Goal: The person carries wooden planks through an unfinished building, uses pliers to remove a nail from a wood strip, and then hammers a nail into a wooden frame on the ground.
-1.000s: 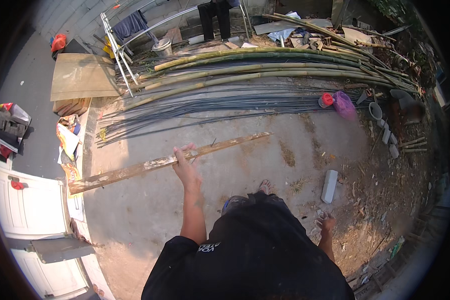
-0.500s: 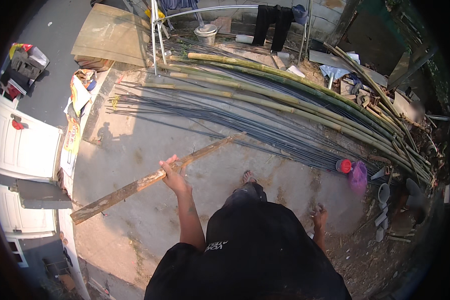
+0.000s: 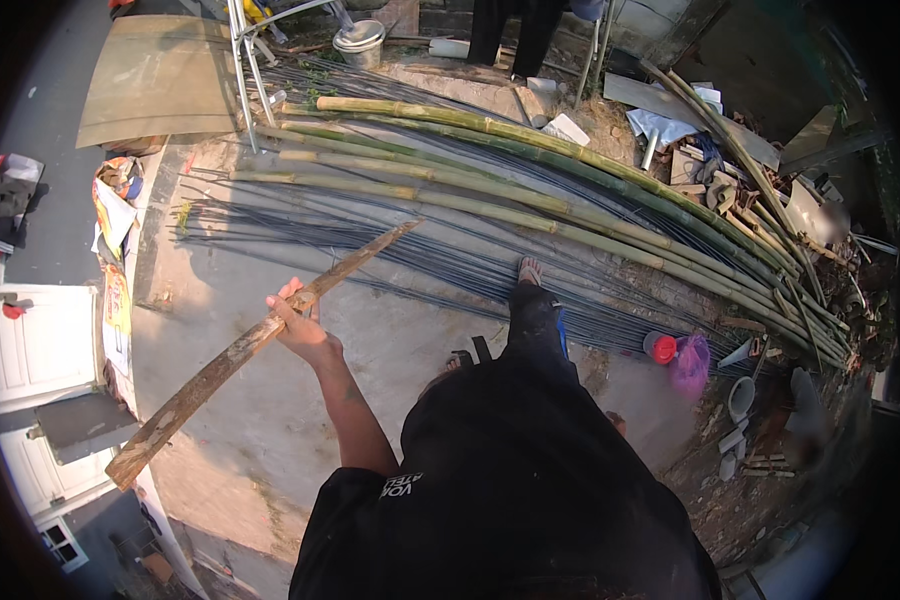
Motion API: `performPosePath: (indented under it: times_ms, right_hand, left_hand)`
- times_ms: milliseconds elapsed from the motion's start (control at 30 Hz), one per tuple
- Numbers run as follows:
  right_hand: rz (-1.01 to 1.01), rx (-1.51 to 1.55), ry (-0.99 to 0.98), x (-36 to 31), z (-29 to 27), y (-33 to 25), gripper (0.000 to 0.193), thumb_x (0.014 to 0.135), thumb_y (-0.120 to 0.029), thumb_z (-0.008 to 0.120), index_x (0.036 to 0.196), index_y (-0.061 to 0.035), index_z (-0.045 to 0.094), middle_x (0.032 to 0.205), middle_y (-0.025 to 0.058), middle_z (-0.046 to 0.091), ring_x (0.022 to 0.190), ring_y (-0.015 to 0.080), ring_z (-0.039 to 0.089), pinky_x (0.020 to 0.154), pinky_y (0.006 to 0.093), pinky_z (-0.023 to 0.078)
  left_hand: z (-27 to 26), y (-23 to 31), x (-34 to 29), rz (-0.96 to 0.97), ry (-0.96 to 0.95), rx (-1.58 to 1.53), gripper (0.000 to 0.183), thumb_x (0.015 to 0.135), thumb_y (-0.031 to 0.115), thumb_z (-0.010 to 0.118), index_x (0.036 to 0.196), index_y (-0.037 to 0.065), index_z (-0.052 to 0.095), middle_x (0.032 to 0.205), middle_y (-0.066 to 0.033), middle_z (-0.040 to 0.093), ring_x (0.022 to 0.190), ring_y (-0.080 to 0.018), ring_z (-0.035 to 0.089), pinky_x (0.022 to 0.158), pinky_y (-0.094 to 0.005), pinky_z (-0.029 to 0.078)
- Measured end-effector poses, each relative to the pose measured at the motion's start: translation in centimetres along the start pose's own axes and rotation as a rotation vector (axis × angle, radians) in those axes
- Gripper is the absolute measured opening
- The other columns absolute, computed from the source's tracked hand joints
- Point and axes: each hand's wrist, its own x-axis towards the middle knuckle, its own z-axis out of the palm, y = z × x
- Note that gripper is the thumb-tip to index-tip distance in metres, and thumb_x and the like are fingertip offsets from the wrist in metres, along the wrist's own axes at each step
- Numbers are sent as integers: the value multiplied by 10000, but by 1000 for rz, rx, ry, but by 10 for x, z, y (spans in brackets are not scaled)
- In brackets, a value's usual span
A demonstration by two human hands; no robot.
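Observation:
My left hand [image 3: 308,330] grips a long, rough wooden plank [image 3: 205,380] near its middle, fingers wrapped round it. The plank slants from low on the left up toward the far side, where its narrow end [image 3: 395,235] shows above a bundle of dark steel rods [image 3: 420,262]. Only a sliver of my right hand [image 3: 618,424] shows past my black shirt, and its fingers are hidden. One sandalled foot [image 3: 530,271] is over the rods, the other beside them.
Several green bamboo poles [image 3: 570,220] lie across the rods. A red-lidded tub [image 3: 660,347] and a purple plastic bag [image 3: 690,365] stand at the right. Scrap wood and debris [image 3: 730,190] pile up far right. A white bucket [image 3: 360,42] stands near a metal frame [image 3: 242,75].
My body has stepped forward, with one foot now over the rods. The plank has moved left and tilted more steeply in my left hand. My right hand has gone mostly behind my shirt.

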Motion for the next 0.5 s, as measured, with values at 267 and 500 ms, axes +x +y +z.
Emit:
performPosePath:
  times_ms: [267, 500]
  right_hand:
    - [-508, -141, -93, 196, -41, -340, 275, 934, -192, 560, 1199, -117, 556, 895, 19, 582, 699, 141, 587, 584, 334, 511]
    - [-657, -243, -64, 167, 12, -636, 364, 968, -270, 573, 1279, -87, 527, 951, 55, 634, 753, 162, 649, 564, 315, 500]
  left_hand:
    - [95, 17, -24, 11, 228, -10, 549, 1034, 486, 390, 1164, -27, 539, 1191, -178, 608, 1131, -264, 576, 955, -476, 520]
    - [130, 32, -27, 46, 366, -81, 606, 1027, 537, 352, 1225, -18, 493, 1289, -232, 532, 1218, -348, 541, 1011, -524, 489]
